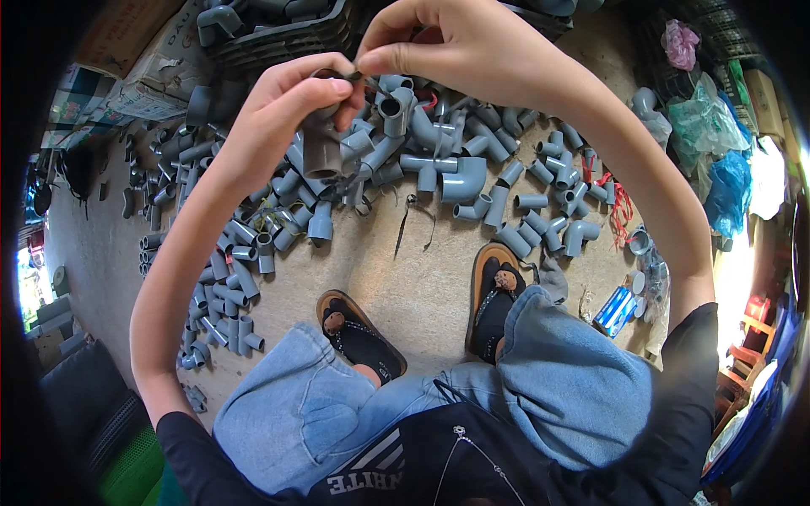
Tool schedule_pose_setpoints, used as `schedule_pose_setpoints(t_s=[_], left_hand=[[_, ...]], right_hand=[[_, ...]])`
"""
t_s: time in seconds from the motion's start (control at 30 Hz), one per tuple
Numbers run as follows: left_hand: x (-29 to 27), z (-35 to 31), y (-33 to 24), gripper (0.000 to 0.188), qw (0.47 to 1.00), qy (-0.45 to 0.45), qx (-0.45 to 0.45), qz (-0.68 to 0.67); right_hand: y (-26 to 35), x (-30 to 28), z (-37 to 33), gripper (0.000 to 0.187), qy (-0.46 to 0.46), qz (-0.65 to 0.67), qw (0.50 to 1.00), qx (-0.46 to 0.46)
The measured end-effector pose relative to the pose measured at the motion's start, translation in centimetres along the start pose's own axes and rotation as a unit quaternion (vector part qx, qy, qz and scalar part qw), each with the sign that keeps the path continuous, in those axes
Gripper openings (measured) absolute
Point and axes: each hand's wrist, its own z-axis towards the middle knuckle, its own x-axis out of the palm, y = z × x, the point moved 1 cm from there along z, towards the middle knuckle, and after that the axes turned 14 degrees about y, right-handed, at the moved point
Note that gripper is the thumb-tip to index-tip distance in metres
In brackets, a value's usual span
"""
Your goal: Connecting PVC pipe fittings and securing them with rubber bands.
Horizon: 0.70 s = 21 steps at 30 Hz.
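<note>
In the head view, the left hand [291,97] gripped a grey pipe fitting [322,158], which hung below its curled fingers. Just to that hand's right, the right hand [434,44] pinched a thin dark strip [355,77] between thumb and finger, close against the left fingertips. Loose grey fittings [464,180] lay strewn below both hands; a black crate [291,39] stood beyond the left one.
</note>
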Motion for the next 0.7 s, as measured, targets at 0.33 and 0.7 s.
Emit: schedule_pose_setpoints(t_s=[0.33,0.7], left_hand=[[0.5,-1.1,0.2,0.046,0.990,-0.003,0.006,-0.139],[-1.4,-1.2,0.9,0.037,0.997,0.024,-0.070,-0.023]], right_hand=[[-4.1,1.4,-0.9,0.035,0.012,0.102,0.991,0.085],[-3.5,3.2,1.1,0.027,0.027,0.059,0.998,-0.007]])
